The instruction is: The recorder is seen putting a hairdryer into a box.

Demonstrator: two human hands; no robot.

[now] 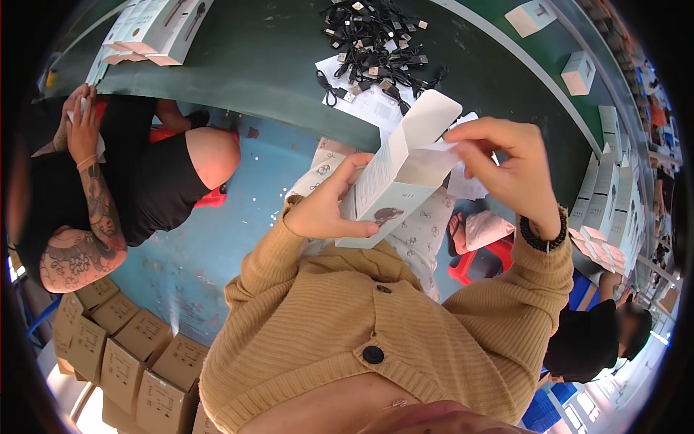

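My left hand (334, 206) is closed around the lower part of a white carton (408, 189) with a dark product picture on its front. The carton tilts over my lap, and its long top flap (432, 119) stands up, so the mouth is uncovered. At that mouth, my right hand (506, 155) pinches a thin white piece (438, 145) between thumb and fingers. Whether this is a folded paper or a side flap I cannot tell. The carton's inside is mostly hidden.
Ahead on the dark green table (253, 50) lies a heap of black cables (376, 43), partly over white sheets (361, 101). White cartons (607, 195) stand along the right. A co-worker (108, 173) sits at left, near brown cardboard boxes (137, 336). A red stool (484, 262) is at right.
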